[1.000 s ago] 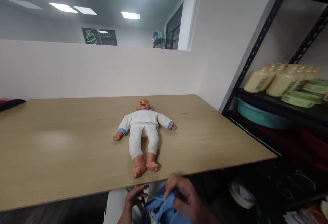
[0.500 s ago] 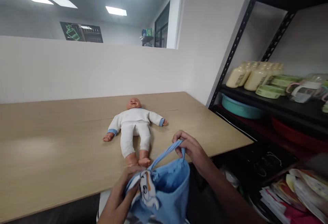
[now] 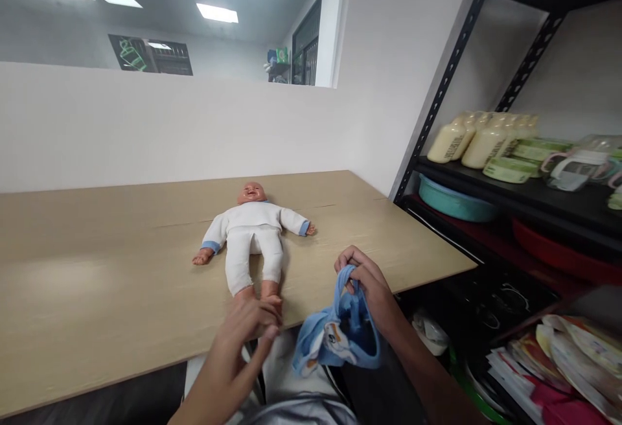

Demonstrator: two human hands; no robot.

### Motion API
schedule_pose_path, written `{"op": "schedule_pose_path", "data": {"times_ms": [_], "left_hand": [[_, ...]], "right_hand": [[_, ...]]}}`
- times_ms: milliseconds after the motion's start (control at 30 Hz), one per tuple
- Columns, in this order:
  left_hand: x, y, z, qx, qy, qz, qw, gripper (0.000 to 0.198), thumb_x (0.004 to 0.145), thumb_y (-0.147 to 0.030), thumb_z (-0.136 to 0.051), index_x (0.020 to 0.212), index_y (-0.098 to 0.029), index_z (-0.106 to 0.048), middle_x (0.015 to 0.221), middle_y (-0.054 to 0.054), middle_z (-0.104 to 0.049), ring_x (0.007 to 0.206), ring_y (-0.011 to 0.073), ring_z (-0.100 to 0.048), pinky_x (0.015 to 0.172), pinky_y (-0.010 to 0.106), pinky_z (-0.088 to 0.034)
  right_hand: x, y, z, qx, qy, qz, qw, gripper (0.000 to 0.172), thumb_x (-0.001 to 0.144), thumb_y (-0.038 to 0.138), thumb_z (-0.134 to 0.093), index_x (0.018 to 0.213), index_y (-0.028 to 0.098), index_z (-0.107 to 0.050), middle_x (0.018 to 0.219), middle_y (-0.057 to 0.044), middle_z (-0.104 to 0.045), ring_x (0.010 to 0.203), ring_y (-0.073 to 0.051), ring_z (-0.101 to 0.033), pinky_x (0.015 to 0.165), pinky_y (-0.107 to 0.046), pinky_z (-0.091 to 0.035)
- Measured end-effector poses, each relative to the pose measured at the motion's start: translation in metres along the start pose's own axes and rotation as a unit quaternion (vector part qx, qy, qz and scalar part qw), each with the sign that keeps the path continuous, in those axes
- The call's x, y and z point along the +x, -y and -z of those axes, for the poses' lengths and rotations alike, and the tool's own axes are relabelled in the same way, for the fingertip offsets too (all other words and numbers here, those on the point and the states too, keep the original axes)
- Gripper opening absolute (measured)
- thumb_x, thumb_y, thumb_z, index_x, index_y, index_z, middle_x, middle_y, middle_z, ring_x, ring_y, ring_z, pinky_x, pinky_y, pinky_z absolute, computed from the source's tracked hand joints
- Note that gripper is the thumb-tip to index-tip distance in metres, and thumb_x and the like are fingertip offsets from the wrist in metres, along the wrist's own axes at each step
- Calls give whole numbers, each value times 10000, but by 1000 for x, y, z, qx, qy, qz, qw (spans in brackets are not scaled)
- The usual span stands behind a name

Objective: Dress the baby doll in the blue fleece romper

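- Blue terry cloth, head view: we see a blue baby garment (image 3: 340,337) bunched in the right hand (image 3: 362,279). The fingers are clamped on its upper edge, and it hangs just beyond the near edge of the wooden table (image 3: 97,282).
- Left hand (image 3: 245,334): the fingers are apart and loosely extended, gripping nothing. The tips are at the feet of the baby doll (image 3: 253,234); we cannot tell whether they touch.
- Doll: it lies on its back near the table's front edge, arms spread, dressed in a white suit with blue cuffs.
- Progress, as we judge it: the garment is off the table and in hand, and none of it is on the doll. The white suit is fully on.
- Surroundings: at the right stands a black shelf rack (image 3: 534,192) with cream-filled bottles (image 3: 479,143). A teal basin (image 3: 451,199) sits on the tier below, and printed papers (image 3: 558,360) are stacked lower down.
- Writing: the bottles carry dark print that is too small to read. The garment shows a white-and-orange cartoon figure with no legible letters, and we can read no brand anywhere.
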State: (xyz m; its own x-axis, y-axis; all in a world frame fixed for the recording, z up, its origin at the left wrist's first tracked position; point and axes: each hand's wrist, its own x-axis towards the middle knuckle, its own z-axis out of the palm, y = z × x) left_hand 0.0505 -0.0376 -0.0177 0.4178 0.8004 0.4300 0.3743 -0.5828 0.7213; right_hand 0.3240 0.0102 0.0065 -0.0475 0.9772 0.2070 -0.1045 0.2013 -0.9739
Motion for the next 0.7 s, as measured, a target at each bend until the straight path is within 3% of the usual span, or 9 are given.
{"op": "schedule_pose_path", "data": {"times_ms": [67, 167, 233, 300, 400, 467, 533, 600, 700], "left_hand": [[-3, 2, -16, 22, 76, -8, 997, 162, 1030, -360, -624, 1161, -267, -642, 1222, 77, -713, 1230, 277, -616, 1101, 409, -475], [-8, 11, -44, 42, 155, -26, 987, 485, 939, -398, -768, 1372, -303, -571, 1422, 81, -649, 1336, 298, -557, 1149, 432, -457], [-8, 20, -58, 60, 159, -27, 985, 617, 910, -343, -808, 1451, -300, -515, 1462, 87, -629, 1352, 304, -538, 1154, 443, -452], [-6, 29, -65, 91, 155, -25, 983, 532, 931, -273, -772, 1414, -278, -548, 1378, 85, -675, 1275, 308, -565, 1113, 457, -464], [-4, 34, -60, 129, 182, -55, 973, 254, 998, -235, -641, 1252, -246, -651, 1128, 69, -739, 1066, 292, -601, 1012, 456, -475], [-4, 31, -50, 123, 197, -84, 969, 170, 1032, -258, -575, 1160, -242, -687, 1006, 59, -740, 979, 278, -593, 972, 445, -470], [-6, 24, -39, 101, 191, -109, 970, 192, 1062, -321, -532, 1050, -241, -707, 913, 51, -733, 925, 264, -586, 944, 426, -469], [-7, 15, -29, 86, 176, -137, 971, 312, 1076, -440, -505, 950, -240, -709, 824, 43, -720, 870, 252, -588, 914, 408, -476], [-8, 3, -18, 79, 160, -171, 969, 456, 1067, -563, -440, 895, -232, -702, 773, 41, -712, 795, 230, -614, 892, 386, -501]], "right_hand": [[1, -1, -2, 5, 12, -12, 1000, 56, 790, 249, -544, 823, 204, -554, 745, 30, -529, 553, -98, -385, 546, -259, -308], [-1, 7, -9, 36, 43, -20, 998, 83, 763, 250, -543, 832, 206, -552, 736, 26, -539, 520, -92, -351, 512, -257, -280], [-4, 17, -13, 62, 67, -24, 996, 79, 753, 253, -546, 816, 207, -543, 725, 28, -528, 507, -85, -313, 498, -254, -249], [-7, 29, -16, 85, 97, -33, 991, 74, 747, 263, -555, 792, 208, -534, 704, 35, -501, 504, -83, -284, 494, -252, -224], [-8, 41, -8, 85, 141, -16, 986, 102, 761, 309, -568, 763, 219, -519, 678, 36, -483, 512, -102, -304, 502, -258, -248], [-6, 41, 4, 35, 143, 42, 988, 155, 817, 375, -566, 791, 226, -533, 731, 4, -546, 595, -146, -435, 576, -284, -359], [-5, 37, 15, -50, 111, 119, 985, 252, 885, 465, -558, 932, 222, -604, 950, -64, -660, 875, -235, -598, 804, -362, -469], [-9, 34, 20, -108, 102, 165, 975, 422, 947, 555, -513, 1188, 231, -636, 1260, -115, -663, 1212, -315, -582, 1053, -453, -421], [-22, 30, 14, -138, 253, 124, 950, 540, 1030, 571, -408, 1440, 262, -576, 1450, -114, -614, 1364, -320, -537, 1175, -475, -354]]}}
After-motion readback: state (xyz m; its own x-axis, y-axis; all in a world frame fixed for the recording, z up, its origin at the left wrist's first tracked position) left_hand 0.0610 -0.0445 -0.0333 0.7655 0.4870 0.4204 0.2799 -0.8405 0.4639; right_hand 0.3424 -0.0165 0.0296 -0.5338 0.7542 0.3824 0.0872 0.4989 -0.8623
